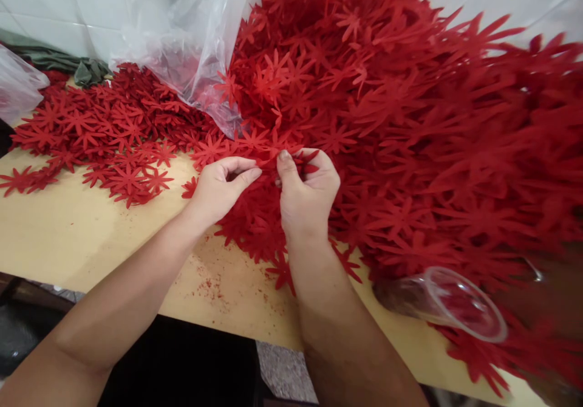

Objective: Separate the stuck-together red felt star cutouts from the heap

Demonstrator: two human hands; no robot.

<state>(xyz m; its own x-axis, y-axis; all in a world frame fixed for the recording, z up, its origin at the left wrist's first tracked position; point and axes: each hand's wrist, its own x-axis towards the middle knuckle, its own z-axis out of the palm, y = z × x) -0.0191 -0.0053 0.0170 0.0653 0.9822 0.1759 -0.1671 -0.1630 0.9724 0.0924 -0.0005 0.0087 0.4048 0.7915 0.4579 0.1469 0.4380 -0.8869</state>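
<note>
A huge heap of red star-shaped fabric petals (410, 127) covers the right and far part of a pale wooden table (82, 231). My left hand (221, 188) and my right hand (307, 194) meet at the heap's near edge. Both pinch thin red petal pieces (268, 158) between thumb and fingers, the hands a few centimetres apart. The right hand's curled fingers also enclose some red petals. A flatter layer of the same petals (113, 133) spreads over the table's left part.
A clear plastic bag (186, 42) lies open at the back on the petals. A clear plastic cup (450, 304) lies on its side at the front right. Green cloth (68, 64) sits at the far left by a white tiled wall. Red crumbs dot the table's front edge.
</note>
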